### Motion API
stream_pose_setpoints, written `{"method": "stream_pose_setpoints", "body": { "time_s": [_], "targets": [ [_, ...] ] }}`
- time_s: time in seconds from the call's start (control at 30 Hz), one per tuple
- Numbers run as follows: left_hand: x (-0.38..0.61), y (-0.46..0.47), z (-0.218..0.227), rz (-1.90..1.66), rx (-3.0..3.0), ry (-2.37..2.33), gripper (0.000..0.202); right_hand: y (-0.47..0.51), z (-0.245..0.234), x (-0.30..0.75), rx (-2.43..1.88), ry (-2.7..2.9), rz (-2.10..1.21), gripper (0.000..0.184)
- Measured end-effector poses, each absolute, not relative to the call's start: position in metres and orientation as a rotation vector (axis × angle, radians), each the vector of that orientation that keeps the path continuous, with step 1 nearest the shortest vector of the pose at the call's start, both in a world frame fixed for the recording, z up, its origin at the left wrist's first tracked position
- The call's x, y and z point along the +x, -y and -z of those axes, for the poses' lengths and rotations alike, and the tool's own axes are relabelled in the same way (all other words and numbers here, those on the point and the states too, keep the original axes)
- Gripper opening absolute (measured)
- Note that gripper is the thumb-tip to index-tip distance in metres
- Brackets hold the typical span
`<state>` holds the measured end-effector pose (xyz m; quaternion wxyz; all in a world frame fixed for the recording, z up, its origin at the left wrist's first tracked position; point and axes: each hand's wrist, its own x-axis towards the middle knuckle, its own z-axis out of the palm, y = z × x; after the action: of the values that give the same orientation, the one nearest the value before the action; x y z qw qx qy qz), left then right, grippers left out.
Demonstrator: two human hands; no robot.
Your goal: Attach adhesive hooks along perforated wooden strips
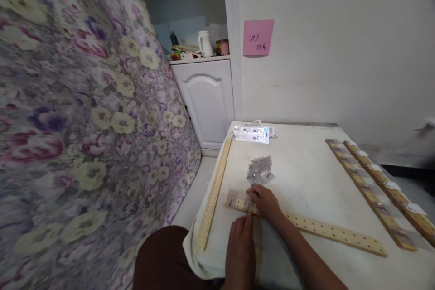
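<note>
A long wooden strip with rows of small holes lies across the near part of the table. My right hand is on it near its left end, thumb and fingers pinched together at a small clear plastic piece with a metal part. Just in front, my left hand is closed, its fingertips at the strip's near edge; what they hold is hidden. Another clear piece with a metal fitting sits on the strip's left end. Beyond my hands is a pile of small clear packets with metal bits.
A second holed strip runs along the table's left edge. On the right lie two strips, one bearing clear pieces, the other white cards. Clear packaging sits at the back. A floral curtain hangs at left.
</note>
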<state>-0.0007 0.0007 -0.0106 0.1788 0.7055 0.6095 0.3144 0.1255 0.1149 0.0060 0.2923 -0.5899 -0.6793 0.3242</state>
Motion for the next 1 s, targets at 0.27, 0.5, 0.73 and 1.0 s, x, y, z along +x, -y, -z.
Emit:
{"method": "stream_pose_setpoints", "body": {
  "time_s": [0.27, 0.5, 0.73, 1.0],
  "targets": [
    [-0.0009, -0.0008, 0.0104, -0.917, 2.020, -1.729, 0.055, -0.1127, -0.0096, 0.1244, -1.588, 1.808, -0.857, 0.021],
    [0.0000, -0.0010, 0.0086, -0.840, 2.043, -1.756, 0.056, -0.1110, -0.0138, 0.1234, -1.610, 1.806, -0.857, 0.022],
    [0.0007, -0.0004, 0.0094, -0.811, 2.093, -1.777, 0.055, -0.1119, -0.0140, 0.1228, -1.636, 1.807, -0.861, 0.020],
    [0.0008, -0.0018, 0.0055, -0.770, 2.068, -1.772, 0.056, -0.1103, -0.0133, 0.1225, -1.610, 1.816, -0.842, 0.020]
  ]
}}
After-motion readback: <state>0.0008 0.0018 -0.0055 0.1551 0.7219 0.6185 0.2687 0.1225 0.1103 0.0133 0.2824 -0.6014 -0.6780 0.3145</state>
